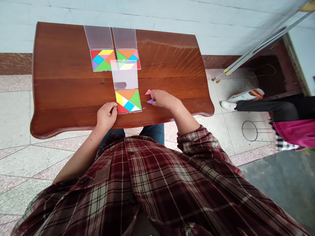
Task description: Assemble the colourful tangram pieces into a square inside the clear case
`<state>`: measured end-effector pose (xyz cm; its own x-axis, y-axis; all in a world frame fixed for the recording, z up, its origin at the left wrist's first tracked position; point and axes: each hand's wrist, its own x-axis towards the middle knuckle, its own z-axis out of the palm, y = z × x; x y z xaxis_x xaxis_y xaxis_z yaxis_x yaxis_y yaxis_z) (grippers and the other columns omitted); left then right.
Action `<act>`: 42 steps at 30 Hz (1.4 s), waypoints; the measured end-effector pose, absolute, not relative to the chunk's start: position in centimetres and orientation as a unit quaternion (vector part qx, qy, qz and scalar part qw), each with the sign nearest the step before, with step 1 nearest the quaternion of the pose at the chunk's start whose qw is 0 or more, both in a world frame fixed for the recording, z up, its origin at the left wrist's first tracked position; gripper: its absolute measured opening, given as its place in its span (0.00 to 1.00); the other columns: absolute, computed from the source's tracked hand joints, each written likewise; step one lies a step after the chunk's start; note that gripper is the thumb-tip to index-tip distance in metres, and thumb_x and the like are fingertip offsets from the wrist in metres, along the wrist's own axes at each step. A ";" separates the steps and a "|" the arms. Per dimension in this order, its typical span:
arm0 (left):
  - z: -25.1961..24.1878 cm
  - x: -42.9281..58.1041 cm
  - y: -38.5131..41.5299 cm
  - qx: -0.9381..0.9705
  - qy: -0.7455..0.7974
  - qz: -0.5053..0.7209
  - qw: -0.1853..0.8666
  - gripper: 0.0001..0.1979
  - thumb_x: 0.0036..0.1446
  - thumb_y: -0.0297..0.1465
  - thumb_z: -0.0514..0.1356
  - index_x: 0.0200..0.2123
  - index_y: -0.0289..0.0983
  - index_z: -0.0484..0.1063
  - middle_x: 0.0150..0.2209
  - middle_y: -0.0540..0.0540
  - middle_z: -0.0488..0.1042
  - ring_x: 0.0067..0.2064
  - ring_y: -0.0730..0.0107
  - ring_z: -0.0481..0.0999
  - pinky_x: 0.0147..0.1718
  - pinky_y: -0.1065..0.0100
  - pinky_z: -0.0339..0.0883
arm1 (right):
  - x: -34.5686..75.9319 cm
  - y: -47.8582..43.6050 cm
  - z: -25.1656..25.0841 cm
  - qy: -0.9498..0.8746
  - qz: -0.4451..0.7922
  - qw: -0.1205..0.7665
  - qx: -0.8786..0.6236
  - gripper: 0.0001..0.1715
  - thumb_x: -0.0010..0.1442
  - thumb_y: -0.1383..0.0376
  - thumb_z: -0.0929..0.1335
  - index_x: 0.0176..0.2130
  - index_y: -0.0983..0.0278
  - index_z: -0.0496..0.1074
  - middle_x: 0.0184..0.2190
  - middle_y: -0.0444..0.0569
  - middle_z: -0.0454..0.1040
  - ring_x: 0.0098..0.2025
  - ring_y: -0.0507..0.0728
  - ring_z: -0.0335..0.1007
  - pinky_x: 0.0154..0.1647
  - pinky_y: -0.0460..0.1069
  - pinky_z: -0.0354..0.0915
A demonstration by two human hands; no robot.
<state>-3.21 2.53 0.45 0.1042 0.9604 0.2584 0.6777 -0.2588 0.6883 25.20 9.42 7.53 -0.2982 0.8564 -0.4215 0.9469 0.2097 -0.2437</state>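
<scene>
A square tangram tray (pixel 128 101) with coloured pieces lies near the front edge of a brown wooden table (pixel 61 88). Its clear lid (pixel 124 74) lies just behind it. My left hand (pixel 106 115) rests curled against the tray's left edge. To the right of the tray, my right hand (pixel 163 98) pinches a purple piece (pixel 150 101) at its fingertips. A pink triangle (pixel 148 92) lies loose on the wood just beyond it.
Two more filled tangram trays (pixel 102 60) (pixel 130 55) sit at the back, each with a clear lid (pixel 98 37) (pixel 124 38) behind it. Another person's leg and shoe (pixel 242 104) show at the right, next to a wire stand (pixel 250 130).
</scene>
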 end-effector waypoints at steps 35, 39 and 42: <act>0.8 -3.0 2.3 0.719 0.568 0.334 0.223 0.10 0.60 0.31 0.51 0.37 0.39 0.73 0.38 0.45 0.79 0.41 0.63 0.76 0.47 0.63 0.70 | 14.9 9.1 4.9 0.716 -0.318 -0.116 0.610 0.05 0.59 0.69 0.68 0.30 0.63 0.70 0.28 0.43 0.72 0.30 0.52 0.64 0.34 0.47 0.58; 0.7 -3.1 2.4 0.717 0.569 0.334 0.224 0.10 0.60 0.31 0.51 0.37 0.39 0.73 0.38 0.45 0.79 0.41 0.62 0.76 0.47 0.62 0.70 | 15.0 9.2 4.9 0.726 -0.307 -0.116 0.605 0.06 0.61 0.69 0.66 0.31 0.64 0.72 0.29 0.44 0.73 0.32 0.52 0.65 0.36 0.47 0.59; 0.8 -3.1 2.4 0.718 0.568 0.335 0.222 0.10 0.60 0.31 0.51 0.37 0.39 0.73 0.38 0.45 0.79 0.41 0.63 0.76 0.47 0.63 0.70 | 15.5 9.2 5.2 0.729 -0.305 -0.121 0.602 0.09 0.61 0.70 0.64 0.31 0.64 0.73 0.31 0.45 0.74 0.33 0.53 0.66 0.38 0.48 0.59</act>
<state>-3.07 2.37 0.76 0.1305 0.9644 0.2298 0.6675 -0.2569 0.6989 15.46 9.20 5.24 -0.2471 0.9501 -0.1903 0.8028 0.0908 -0.5893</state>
